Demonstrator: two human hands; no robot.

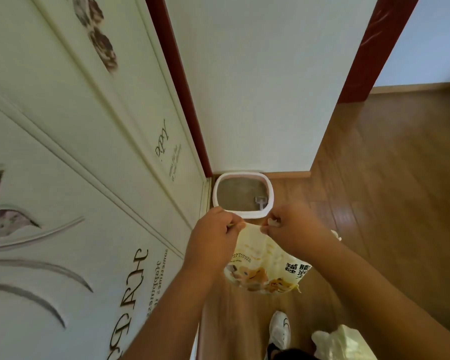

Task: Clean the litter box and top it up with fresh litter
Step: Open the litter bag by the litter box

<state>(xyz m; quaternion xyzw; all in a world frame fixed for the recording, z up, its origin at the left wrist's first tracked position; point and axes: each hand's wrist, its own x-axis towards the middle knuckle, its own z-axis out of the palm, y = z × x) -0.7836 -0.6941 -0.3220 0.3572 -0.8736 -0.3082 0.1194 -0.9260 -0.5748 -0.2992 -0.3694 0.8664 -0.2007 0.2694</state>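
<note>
Both hands are up at the top edge of the yellow litter bag, left hand and right hand each pinching it, though their arms cover a good chunk of the bag. Litter box sits on the floor in the corner just beyond. There's a scoop in it, blurry and partly hidden behind the rim.

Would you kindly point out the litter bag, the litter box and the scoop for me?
litter bag (265, 266): head view, on its printed yellow front.
litter box (270, 194): head view, on its white right rim.
scoop (260, 202): head view, on its grey blade in the litter.
</note>
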